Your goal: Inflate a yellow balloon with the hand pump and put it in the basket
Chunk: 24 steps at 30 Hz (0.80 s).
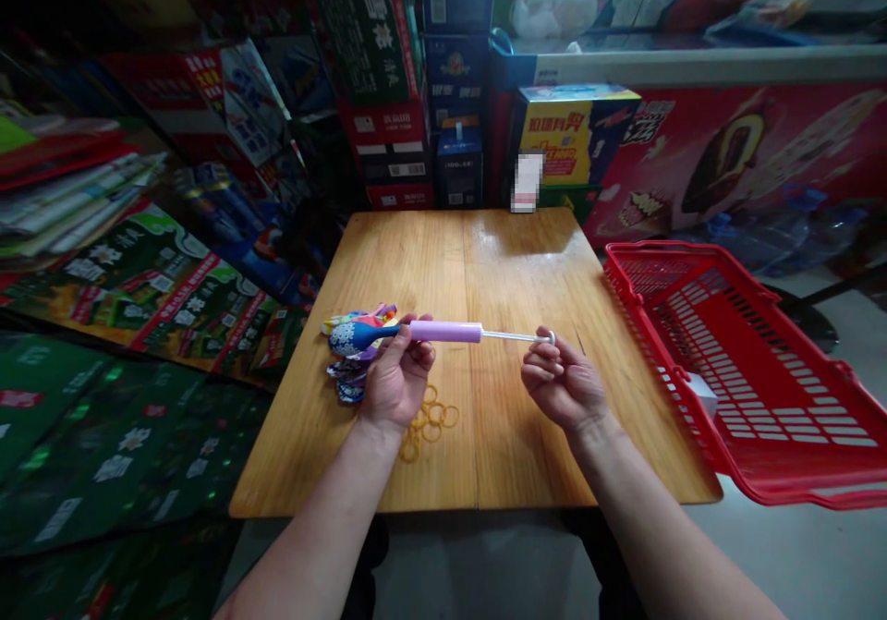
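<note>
My left hand (398,380) is closed around the front end of a purple balloon pump (447,332), pinching the neck of a blue balloon (352,337) with a white pattern over its nozzle. The balloon is slightly swollen and points left. My right hand (566,382) grips the ring handle at the end of the white plunger rod (509,334), which is drawn well out of the barrel. Beneath and behind the blue balloon, several limp, colourful balloons (350,384) lie on the table. Yellow rubber bands (435,414) are scattered near my left wrist.
The wooden table (513,454) spans the middle. To its right stands a red plastic basket (735,458). Stacked cartons (454,75) and a yellow-and-blue box (565,139) rise past the far edge. Green cartons (125,444) fill the left side.
</note>
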{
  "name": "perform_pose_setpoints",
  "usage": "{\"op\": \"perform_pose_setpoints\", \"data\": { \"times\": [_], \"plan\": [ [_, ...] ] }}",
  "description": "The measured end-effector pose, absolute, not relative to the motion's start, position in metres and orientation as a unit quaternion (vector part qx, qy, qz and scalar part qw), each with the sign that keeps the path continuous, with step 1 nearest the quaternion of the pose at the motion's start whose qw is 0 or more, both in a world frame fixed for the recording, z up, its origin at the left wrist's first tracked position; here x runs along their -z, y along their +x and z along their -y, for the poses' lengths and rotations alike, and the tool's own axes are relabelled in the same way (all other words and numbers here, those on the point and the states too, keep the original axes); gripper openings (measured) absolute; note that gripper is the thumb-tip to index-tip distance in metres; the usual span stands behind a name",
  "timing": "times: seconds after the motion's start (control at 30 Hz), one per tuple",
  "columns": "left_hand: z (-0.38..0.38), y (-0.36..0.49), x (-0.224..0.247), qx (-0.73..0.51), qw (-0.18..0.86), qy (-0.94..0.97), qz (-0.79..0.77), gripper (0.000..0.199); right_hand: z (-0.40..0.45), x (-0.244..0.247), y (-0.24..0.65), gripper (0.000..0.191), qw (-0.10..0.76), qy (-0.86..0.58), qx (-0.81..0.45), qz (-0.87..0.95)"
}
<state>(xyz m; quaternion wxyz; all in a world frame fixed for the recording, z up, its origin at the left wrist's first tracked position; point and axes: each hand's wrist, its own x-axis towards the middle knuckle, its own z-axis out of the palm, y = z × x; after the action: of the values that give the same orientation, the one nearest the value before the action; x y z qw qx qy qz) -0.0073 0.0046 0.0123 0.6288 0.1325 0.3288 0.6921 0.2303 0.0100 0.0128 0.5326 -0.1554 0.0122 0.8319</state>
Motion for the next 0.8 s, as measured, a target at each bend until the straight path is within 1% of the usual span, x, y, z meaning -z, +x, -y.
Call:
{"op": "perform_pose_setpoints", "data": {
  "times": [0.07, 0.2, 0.5, 0.7, 0.8],
  "plan": [
    [-0.002, -0.004, -0.011, -0.689, 0.631, 0.138, -0.33, 0.027, -0.008, -0.009, 0.225, 0.016, 0.525, -0.155, -0.837, -0.022],
    [0.007, 0.008, -0.006, -0.648, 0.668, 0.164, -0.328, 0.031, -0.002, 0.0, 0.209, 0.023, 0.481, -0.18, -0.858, -0.032],
    [0.003, 0.01, -0.006, -0.66, 0.662, 0.116, -0.335, 0.029, -0.003, -0.003, 0.208, 0.02, 0.489, -0.193, -0.851, -0.005],
    [-0.007, -0.01, -0.012, -0.689, 0.631, 0.119, -0.335, 0.027, -0.017, -0.004, 0.233, 0.014, 0.532, -0.166, -0.83, -0.027],
    [-0.005, -0.01, -0.01, -0.693, 0.628, 0.122, -0.333, 0.026, -0.015, -0.003, 0.231, 0.012, 0.521, -0.154, -0.838, -0.04]
  ]
}}
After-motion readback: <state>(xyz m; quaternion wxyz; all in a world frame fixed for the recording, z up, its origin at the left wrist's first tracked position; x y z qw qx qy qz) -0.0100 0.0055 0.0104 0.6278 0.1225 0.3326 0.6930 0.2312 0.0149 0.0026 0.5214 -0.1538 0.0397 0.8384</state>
